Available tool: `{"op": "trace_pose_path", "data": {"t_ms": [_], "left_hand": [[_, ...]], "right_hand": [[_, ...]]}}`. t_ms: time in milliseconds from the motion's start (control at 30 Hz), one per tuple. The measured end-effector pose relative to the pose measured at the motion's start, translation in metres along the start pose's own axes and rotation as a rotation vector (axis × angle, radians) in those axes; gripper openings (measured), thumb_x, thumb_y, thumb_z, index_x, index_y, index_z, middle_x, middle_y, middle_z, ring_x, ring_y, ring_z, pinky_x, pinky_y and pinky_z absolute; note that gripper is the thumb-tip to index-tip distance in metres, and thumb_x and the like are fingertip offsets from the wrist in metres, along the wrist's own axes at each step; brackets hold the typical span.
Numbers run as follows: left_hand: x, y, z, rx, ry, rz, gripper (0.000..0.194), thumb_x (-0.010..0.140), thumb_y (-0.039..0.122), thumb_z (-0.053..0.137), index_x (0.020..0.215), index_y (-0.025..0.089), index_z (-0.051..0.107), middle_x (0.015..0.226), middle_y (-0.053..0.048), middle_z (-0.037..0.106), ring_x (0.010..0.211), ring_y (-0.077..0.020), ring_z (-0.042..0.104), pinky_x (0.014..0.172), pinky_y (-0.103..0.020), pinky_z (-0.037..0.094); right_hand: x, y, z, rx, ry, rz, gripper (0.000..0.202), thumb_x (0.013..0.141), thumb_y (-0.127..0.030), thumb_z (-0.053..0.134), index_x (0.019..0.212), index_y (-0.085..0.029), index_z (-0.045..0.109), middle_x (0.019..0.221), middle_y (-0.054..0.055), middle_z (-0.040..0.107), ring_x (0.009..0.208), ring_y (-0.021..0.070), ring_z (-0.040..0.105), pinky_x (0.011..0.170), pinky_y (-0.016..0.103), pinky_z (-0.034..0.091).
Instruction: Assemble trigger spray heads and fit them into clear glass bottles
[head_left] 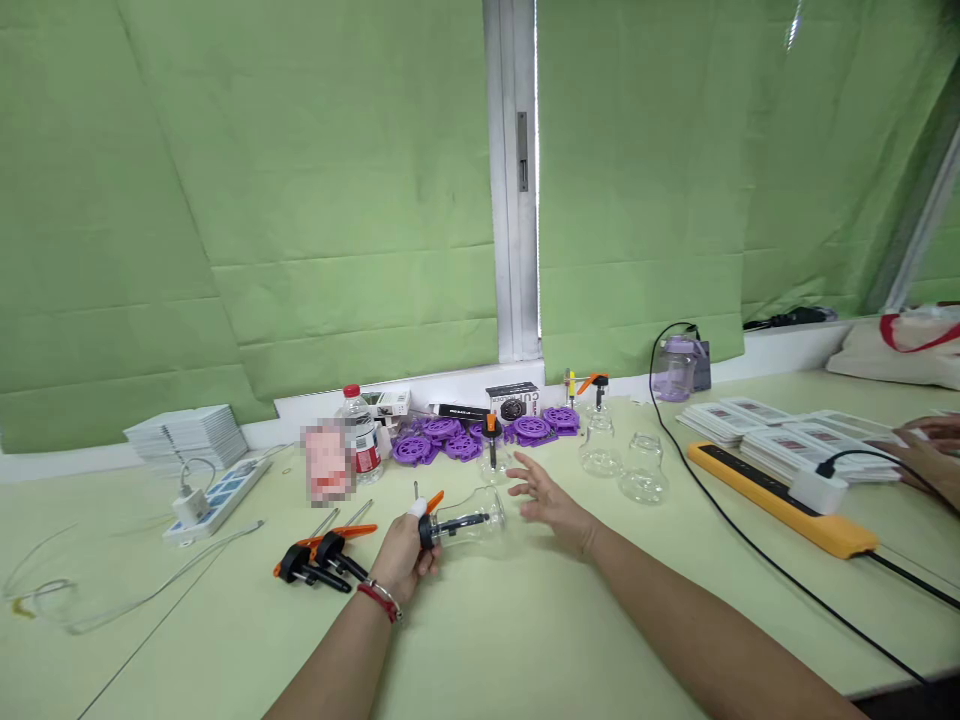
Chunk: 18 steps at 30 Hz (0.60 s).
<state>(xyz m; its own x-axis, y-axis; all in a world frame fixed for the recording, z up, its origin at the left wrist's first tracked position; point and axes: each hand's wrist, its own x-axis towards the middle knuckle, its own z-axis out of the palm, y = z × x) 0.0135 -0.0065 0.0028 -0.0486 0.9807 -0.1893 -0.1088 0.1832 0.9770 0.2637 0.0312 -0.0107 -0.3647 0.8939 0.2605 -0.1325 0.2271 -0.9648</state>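
My left hand (pixel 407 552) is closed around the black cap end of a clear glass bottle (pixel 480 515), which lies on its side with a black tube inside. An orange lever sticks up by the cap. My right hand (pixel 551 503) is open, fingers spread, just right of the bottle and apart from it. Behind them an upright bottle with a black and orange top (pixel 491 428) stands partly hidden. Left of my left hand lie two black and orange tops (pixel 319 565) with metal rods. Two uncapped-looking glass bottles stand at right, one of them (pixel 643 470) fully visible.
Purple plastic parts (pixel 442 440) and a water bottle (pixel 365 445) are at the back. A white power strip (pixel 219 500) is at left. At right are an orange power strip (pixel 780 498), a black cable, stacked cards (pixel 795 450) and another person's hands (pixel 930 450).
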Motion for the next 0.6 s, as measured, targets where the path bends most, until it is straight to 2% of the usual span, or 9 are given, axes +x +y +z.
{"op": "trace_pose_path", "data": {"t_ms": [33, 100, 233, 333, 467, 533, 600], "left_hand": [[0.000, 0.000, 0.000, -0.001, 0.001, 0.000, 0.044, 0.076, 0.057, 0.047, 0.055, 0.018, 0.047, 0.040, 0.000, 0.052, 0.025, -0.0067, 0.031, 0.031, -0.023, 0.033], [-0.001, 0.000, 0.000, -0.002, 0.001, -0.005, 0.045, 0.076, 0.057, 0.046, 0.054, 0.018, 0.046, 0.040, 0.000, 0.051, 0.024, -0.0065, 0.031, 0.031, -0.023, 0.033], [-0.002, 0.000, 0.002, 0.014, -0.013, -0.005, 0.046, 0.076, 0.058, 0.045, 0.054, 0.018, 0.046, 0.039, 0.000, 0.051, 0.024, -0.0070, 0.031, 0.030, -0.023, 0.032], [-0.003, -0.001, 0.003, 0.014, -0.008, -0.013, 0.045, 0.077, 0.058, 0.045, 0.055, 0.018, 0.047, 0.038, 0.000, 0.050, 0.023, -0.0074, 0.031, 0.030, -0.023, 0.032], [-0.003, -0.001, 0.003, 0.003, -0.009, -0.034, 0.045, 0.076, 0.058, 0.046, 0.055, 0.018, 0.047, 0.038, 0.000, 0.051, 0.023, -0.0075, 0.031, 0.030, -0.024, 0.033], [-0.002, -0.001, 0.001, 0.003, -0.020, -0.034, 0.045, 0.076, 0.058, 0.046, 0.055, 0.018, 0.047, 0.038, 0.000, 0.051, 0.023, -0.0072, 0.030, 0.030, -0.024, 0.033], [-0.001, -0.001, 0.000, 0.003, -0.024, -0.023, 0.045, 0.076, 0.058, 0.046, 0.056, 0.018, 0.048, 0.038, 0.000, 0.051, 0.024, -0.0070, 0.030, 0.031, -0.024, 0.034]], "right_hand": [[-0.002, 0.000, 0.006, -0.036, -0.113, -0.023, 0.088, 0.061, -0.039, 0.076, 0.136, -0.033, 0.029, 0.133, 0.010, 0.036, 0.107, 0.0208, 0.045, 0.075, 0.031, 0.045], [-0.005, 0.000, 0.016, -0.087, -0.226, -0.026, 0.087, 0.059, -0.035, 0.079, 0.134, -0.032, 0.034, 0.135, 0.010, 0.033, 0.112, 0.0220, 0.040, 0.079, 0.033, 0.043], [-0.008, 0.000, 0.024, -0.082, -0.213, 0.051, 0.077, 0.064, -0.040, 0.075, 0.132, -0.027, 0.040, 0.123, 0.009, 0.041, 0.098, 0.0180, 0.046, 0.078, 0.031, 0.043], [-0.008, 0.000, 0.025, -0.070, -0.211, 0.101, 0.071, 0.069, -0.051, 0.068, 0.128, -0.020, 0.043, 0.099, 0.006, 0.051, 0.078, 0.0136, 0.050, 0.071, 0.029, 0.042], [-0.008, 0.000, 0.028, -0.157, -0.195, 0.130, 0.070, 0.072, -0.062, 0.058, 0.120, -0.013, 0.048, 0.071, -0.001, 0.049, 0.059, 0.0105, 0.046, 0.059, 0.027, 0.036], [-0.008, 0.000, 0.028, -0.201, -0.183, 0.146, 0.072, 0.074, -0.065, 0.052, 0.121, -0.011, 0.049, 0.068, -0.001, 0.049, 0.056, 0.0101, 0.044, 0.057, 0.026, 0.034], [-0.009, 0.000, 0.028, -0.213, -0.187, 0.156, 0.076, 0.075, -0.066, 0.050, 0.128, -0.012, 0.043, 0.079, 0.003, 0.053, 0.061, 0.0110, 0.047, 0.057, 0.026, 0.035]]}}
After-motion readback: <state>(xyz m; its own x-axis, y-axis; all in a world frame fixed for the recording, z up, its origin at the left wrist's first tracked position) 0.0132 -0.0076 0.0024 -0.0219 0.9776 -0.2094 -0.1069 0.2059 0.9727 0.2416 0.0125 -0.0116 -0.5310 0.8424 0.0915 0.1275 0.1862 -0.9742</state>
